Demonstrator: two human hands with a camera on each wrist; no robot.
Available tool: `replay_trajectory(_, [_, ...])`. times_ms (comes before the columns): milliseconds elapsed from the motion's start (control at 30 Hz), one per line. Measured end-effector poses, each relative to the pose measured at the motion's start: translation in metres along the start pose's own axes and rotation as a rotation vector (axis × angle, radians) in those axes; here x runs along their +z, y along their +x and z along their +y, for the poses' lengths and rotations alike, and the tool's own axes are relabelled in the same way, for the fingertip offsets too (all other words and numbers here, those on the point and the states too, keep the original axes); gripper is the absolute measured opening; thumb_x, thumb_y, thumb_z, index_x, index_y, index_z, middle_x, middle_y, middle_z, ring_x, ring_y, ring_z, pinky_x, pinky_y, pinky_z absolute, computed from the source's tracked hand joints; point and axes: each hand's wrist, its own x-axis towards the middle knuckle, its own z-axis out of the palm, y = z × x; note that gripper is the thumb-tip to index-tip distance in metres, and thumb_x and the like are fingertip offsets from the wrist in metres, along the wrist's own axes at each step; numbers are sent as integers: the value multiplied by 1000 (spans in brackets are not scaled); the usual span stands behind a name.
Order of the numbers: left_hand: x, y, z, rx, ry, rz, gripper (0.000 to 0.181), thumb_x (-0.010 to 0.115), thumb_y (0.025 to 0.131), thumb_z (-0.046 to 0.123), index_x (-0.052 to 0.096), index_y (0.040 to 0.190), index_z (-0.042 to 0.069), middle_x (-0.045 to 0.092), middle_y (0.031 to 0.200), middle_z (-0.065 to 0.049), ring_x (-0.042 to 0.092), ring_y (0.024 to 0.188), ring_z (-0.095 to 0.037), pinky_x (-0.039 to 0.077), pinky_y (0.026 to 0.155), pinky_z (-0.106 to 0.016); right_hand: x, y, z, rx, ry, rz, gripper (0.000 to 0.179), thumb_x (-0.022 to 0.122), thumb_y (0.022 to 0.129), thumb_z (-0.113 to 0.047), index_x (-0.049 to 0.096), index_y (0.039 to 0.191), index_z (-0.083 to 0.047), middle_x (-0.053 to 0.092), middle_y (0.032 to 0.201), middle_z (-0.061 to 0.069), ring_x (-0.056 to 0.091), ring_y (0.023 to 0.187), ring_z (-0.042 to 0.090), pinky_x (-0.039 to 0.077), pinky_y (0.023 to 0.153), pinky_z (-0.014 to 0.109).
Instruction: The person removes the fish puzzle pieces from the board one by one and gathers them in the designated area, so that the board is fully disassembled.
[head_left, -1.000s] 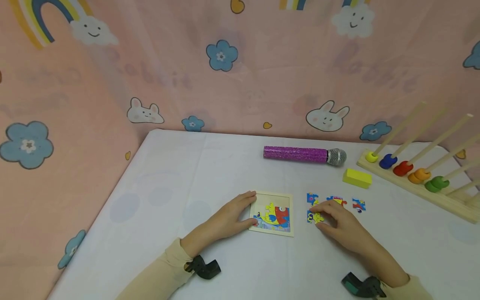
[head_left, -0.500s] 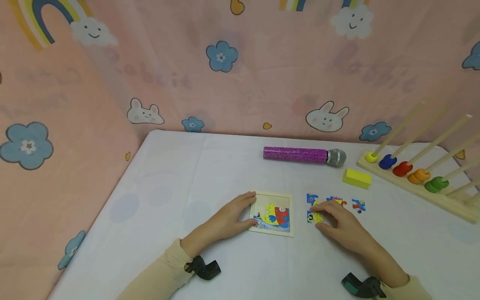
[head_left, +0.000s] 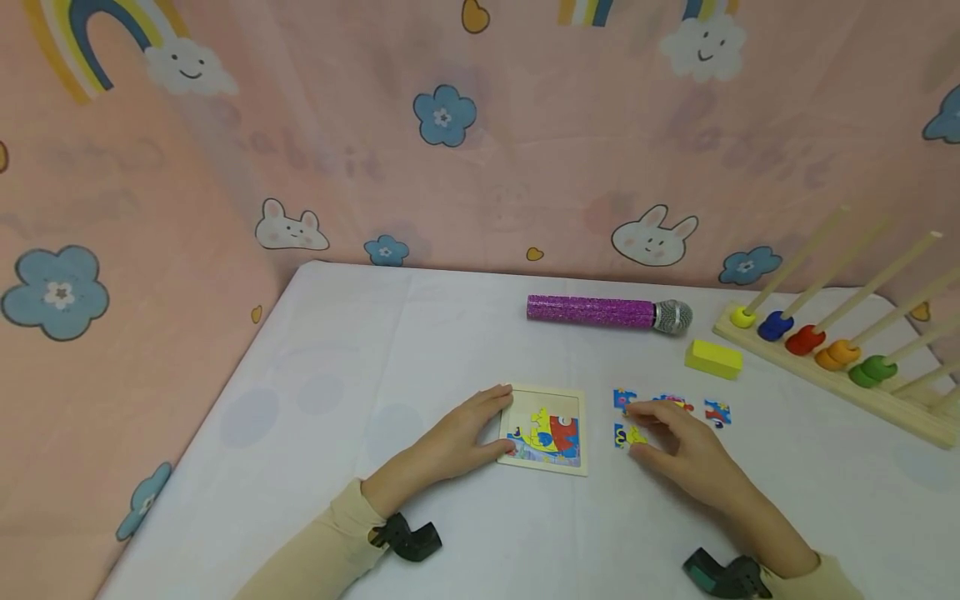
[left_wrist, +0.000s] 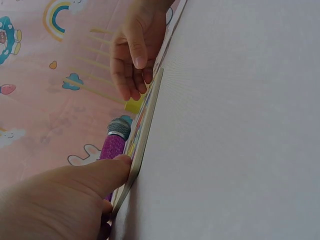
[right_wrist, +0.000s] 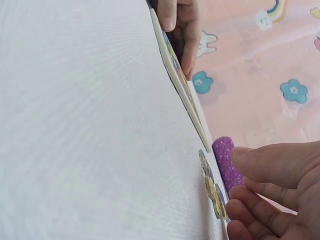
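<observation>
My left hand (head_left: 467, 433) grips the left edge of a square wooden puzzle tray (head_left: 543, 471), its thumb on the rim in the left wrist view. Part of a yellow, red and blue picture fills the tray's lower half. To the right of it, my right hand (head_left: 686, 446) hovers over loose jigsaw pieces, fingers loosely bent and thumb apart from them. Near its fingertips lie a blue piece (head_left: 623, 398) and a yellow-and-blue piece (head_left: 621, 436). The hand partly covers a red-and-blue piece (head_left: 678, 402). In the right wrist view nothing shows between thumb and fingers.
A purple glitter microphone (head_left: 592, 311) lies behind the tray. A yellow block (head_left: 713, 359) sits right of it, before a wooden peg stand (head_left: 900, 408) with coloured beads. Another jigsaw piece (head_left: 717, 413) lies right of the hand. A patterned pink cloth (head_left: 510, 150) hangs behind the white table.
My right hand's fingertips have drawn slightly right, off the nearby pieces, showing more of the blue one. The left hand and the tray have stayed in place.
</observation>
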Motion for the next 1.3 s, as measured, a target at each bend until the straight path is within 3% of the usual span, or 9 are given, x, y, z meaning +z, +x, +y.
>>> replay_trajectory(167, [1, 1, -1, 8, 4, 4, 66, 65, 90, 33, 40, 143, 5, 33, 153, -2, 28, 143, -18, 30, 115, -36, -1, 2, -8, 13, 23, -58, 42, 70, 86, -19, 57, 125, -10, 62, 121, 4, 54, 108, 1, 37, 91, 0])
replay_trajectory(433, [2, 1, -3, 13, 17, 5, 66, 65, 89, 35, 40, 143, 5, 33, 153, -2, 28, 143, -18, 30, 115, -36, 5, 13, -26, 22, 54, -155, 43, 69, 87, -19, 56, 127, -8, 60, 124, 4, 58, 107, 19, 52, 91, 24])
replay_trajectory(700, [1, 2, -2, 15, 5, 0, 66, 65, 90, 35, 40, 143, 4, 33, 153, -2, 27, 143, -18, 29, 115, -36, 20, 28, -43, -44, 94, -203, 44, 70, 86, -17, 56, 126, -8, 60, 124, 3, 57, 106, 19, 51, 92, 32])
replay_trajectory(967, [0, 1, -4, 25, 6, 6, 65, 65, 90, 34, 41, 142, 4, 34, 153, -3, 28, 143, -18, 30, 115, -36, 38, 45, -59, -46, 141, -248, 47, 71, 84, -14, 55, 128, -6, 58, 125, 5, 58, 107, 18, 51, 95, 38])
replay_trajectory(1300, [0, 0, -5, 37, 16, 14, 64, 64, 90, 35, 42, 142, 4, 35, 152, -4, 29, 142, -19, 30, 115, -37, 56, 52, -62, -31, 69, -237, 49, 72, 83, -12, 54, 129, -6, 55, 126, 7, 55, 109, 19, 50, 96, 42])
